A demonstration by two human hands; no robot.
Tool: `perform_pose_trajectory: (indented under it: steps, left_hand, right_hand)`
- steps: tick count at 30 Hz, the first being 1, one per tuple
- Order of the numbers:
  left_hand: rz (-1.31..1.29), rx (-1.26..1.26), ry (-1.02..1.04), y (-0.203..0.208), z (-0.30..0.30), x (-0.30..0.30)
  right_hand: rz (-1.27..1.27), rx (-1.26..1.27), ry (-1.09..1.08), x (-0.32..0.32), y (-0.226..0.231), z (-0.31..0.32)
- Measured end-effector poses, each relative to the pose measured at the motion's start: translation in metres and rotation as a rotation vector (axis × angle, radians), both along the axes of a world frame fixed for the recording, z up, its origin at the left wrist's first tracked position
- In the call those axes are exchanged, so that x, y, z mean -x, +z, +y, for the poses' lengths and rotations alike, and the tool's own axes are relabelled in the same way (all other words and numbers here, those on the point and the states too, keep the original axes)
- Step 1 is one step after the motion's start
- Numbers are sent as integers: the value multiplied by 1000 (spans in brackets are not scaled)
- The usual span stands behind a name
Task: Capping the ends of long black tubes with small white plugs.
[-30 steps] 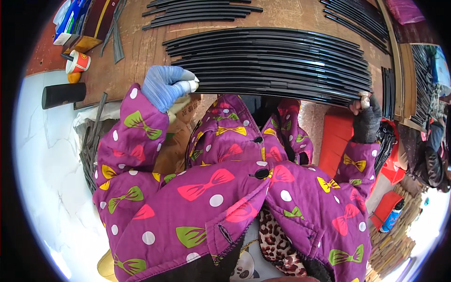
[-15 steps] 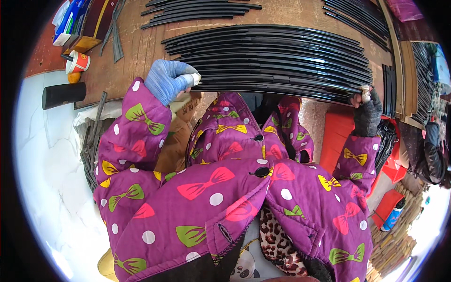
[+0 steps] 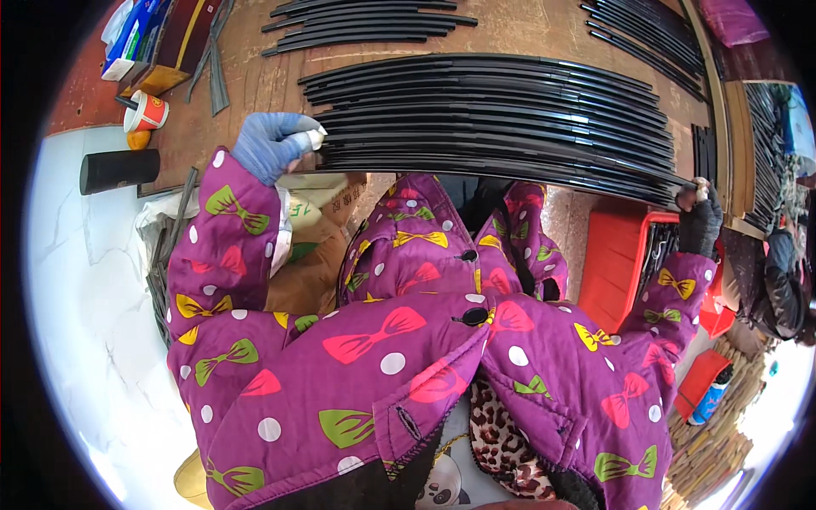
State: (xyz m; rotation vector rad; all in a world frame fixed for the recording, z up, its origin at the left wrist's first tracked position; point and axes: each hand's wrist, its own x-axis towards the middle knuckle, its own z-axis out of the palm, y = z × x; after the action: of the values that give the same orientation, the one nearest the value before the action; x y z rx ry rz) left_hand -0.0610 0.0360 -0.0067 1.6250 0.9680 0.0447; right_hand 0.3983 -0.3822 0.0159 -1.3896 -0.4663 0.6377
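A row of thin, glossy black strips point(image 3: 493, 115) lies side by side across the brown wooden table. My left hand point(image 3: 270, 144), in a blue-grey glove with white-wrapped fingertips, is pinched closed at the left ends of the nearest strips. What sits between those fingertips is too small to make out. At the other end, my right hand point(image 3: 699, 217), in a dark grey glove with light tips, has its fingers closed at the right end of a black strip along the table's front edge.
More black strips point(image 3: 365, 24) lie at the back, with another bunch point(image 3: 646, 42) at the back right. A paper cup point(image 3: 146, 112), an orange fruit point(image 3: 138, 138) and a black cylinder point(image 3: 119, 172) are at left. Below the right side is a red crate point(image 3: 616, 255).
My hands have moved apart: the left slid left to the strips' ends, the right went outward to the right. More of the red crate shows beneath my right arm.
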Motion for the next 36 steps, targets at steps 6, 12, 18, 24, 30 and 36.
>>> perform_pose_trajectory:
  steps: [6, 12, 18, 24, 30, 36]
  left_hand:
    - [-30, -148, 55, -2, -9, -9]
    - [-85, -581, -97, -2, -13, -14]
    - [-49, -592, -121, 6, -13, -13]
    - [25, -804, -136, 12, 18, -31]
    - [193, -1042, -260, 7, 43, -64]
    - [392, -1073, -337, 18, 41, -76]
  right_hand:
    - [-136, 222, -100, -14, 1, 11]
    - [-307, 579, -170, -11, 1, 18]
    - [-847, 838, -181, -6, 17, 37]
    - [-1107, 988, -169, -13, 31, 100]
    - [-1205, 1327, -134, -75, 7, 146]
    - [-1390, 1421, 35, -76, 10, 178]
